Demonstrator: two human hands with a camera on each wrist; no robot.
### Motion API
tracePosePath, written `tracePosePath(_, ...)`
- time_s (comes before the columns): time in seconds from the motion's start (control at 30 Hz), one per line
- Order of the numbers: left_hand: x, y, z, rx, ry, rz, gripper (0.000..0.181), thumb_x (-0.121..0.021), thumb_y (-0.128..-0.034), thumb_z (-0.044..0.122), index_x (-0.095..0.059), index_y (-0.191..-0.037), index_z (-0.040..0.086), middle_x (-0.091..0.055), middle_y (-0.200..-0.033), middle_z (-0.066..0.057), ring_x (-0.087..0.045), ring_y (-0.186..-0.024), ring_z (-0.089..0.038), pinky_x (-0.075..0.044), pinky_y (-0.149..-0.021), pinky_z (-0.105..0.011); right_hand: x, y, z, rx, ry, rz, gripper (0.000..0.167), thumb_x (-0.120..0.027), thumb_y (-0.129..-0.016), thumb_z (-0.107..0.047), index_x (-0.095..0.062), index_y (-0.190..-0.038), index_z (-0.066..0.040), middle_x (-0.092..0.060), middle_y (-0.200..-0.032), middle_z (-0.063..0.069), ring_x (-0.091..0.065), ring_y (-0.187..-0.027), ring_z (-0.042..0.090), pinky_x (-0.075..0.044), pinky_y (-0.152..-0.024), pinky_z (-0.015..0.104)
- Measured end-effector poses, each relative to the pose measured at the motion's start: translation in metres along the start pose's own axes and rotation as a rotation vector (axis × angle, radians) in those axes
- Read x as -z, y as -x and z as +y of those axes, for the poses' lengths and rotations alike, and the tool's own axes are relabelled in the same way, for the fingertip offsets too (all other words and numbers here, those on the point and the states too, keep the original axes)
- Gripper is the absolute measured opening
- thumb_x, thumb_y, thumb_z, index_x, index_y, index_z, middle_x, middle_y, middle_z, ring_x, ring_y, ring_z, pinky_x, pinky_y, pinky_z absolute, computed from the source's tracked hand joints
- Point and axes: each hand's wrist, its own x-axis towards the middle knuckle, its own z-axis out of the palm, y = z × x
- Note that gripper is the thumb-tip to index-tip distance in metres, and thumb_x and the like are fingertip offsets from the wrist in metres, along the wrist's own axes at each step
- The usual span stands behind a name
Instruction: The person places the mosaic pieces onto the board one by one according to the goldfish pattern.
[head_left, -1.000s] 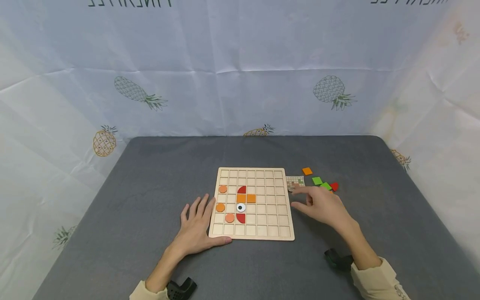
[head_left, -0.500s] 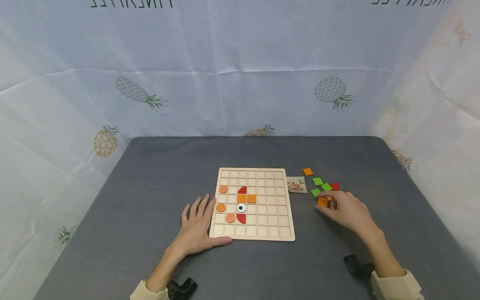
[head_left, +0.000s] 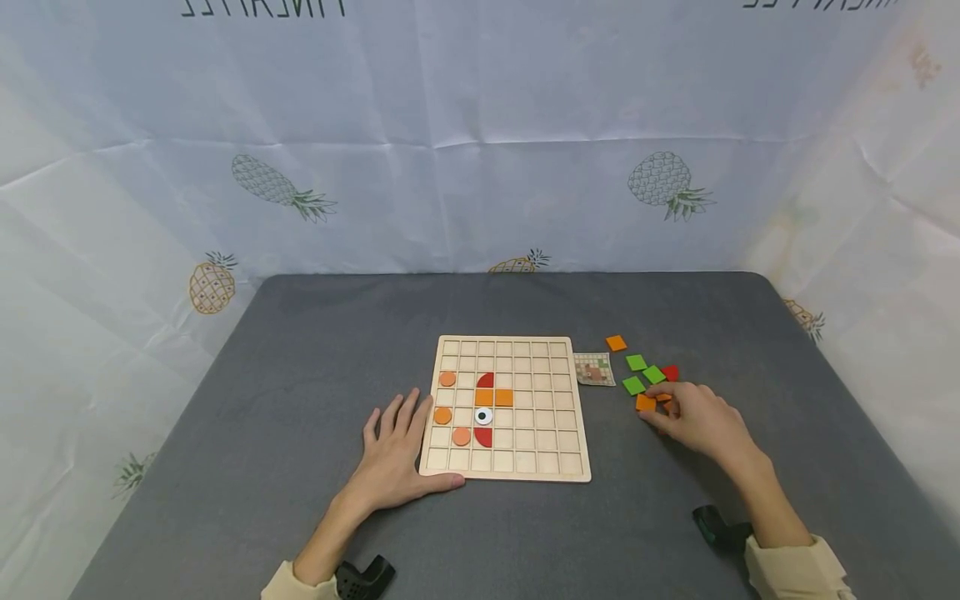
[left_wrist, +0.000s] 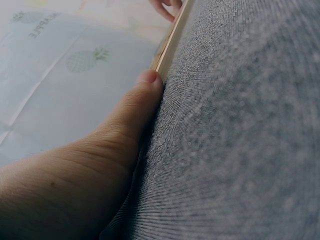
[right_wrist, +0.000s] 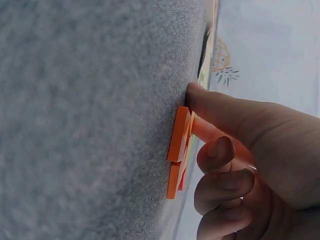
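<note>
My left hand (head_left: 393, 458) lies spread at the near left corner of the wooden grid board (head_left: 524, 462), its fingers along the left side. In the left wrist view, the thumb (left_wrist: 132, 107) touches the board's edge (left_wrist: 172, 42). Over the loose pieces, my right hand (head_left: 701, 422) has thumb and index finger apart around an orange square (head_left: 645, 402). The index fingertip (right_wrist: 201, 128) touches or nearly touches an orange piece (right_wrist: 178, 136) in the right wrist view; its other fingers are curled, and no piece is lifted.
A small patterned card (head_left: 594, 369) adjoins the board's right edge. Green squares (head_left: 633, 385), a red piece (head_left: 671, 372) and another orange square (head_left: 616, 342) lie right of it. Orange discs (head_left: 442, 416), red pieces (head_left: 483, 437), orange squares (head_left: 504, 397) and an eye disc (head_left: 483, 416) occupy board cells.
My right hand has moved right, from beside the card to the loose pieces, then shifted slightly farther right. My left hand has stayed at the board.
</note>
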Motion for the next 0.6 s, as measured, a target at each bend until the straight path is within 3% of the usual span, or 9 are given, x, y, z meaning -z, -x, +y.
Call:
tracePosePath(0.27, 0.0019, 0.0002, 0.0016, 0.001, -0.01, -0.001, 0.124, -0.075, -0.072, 0.075, -0.022, -0.164, 0.011, -0.019, -0.17, -0.021, -0.017, -0.156, -0.046, -0.008, -0.118, -0.07, -0.0021, 0.0012, -0.0007, 0.0, 0.017, -0.015, 0.037, -0.072, -0.095, -0.027, -0.069, -0.122, -0.002, -0.055, -0.059, -0.004, -0.047, -0.053, 0.013, -0.033, -0.048, 0.029)
tracePosePath(0.6, 0.0017, 0.0004, 0.0018, 0.003, 0.004, -0.002, 0.124, -0.075, -0.0723, 0.074, -0.021, -0.164, 0.01, -0.019, -0.17, -0.022, -0.016, -0.156, -0.047, -0.007, -0.118, -0.07, -0.002, 0.0015, -0.0062, 0.028, 0.019, 0.019, 0.034, -0.071, -0.096, -0.026, -0.07, -0.119, -0.002, -0.05, -0.059, -0.003, -0.044, -0.052, 0.012, -0.029, -0.048, 0.027)
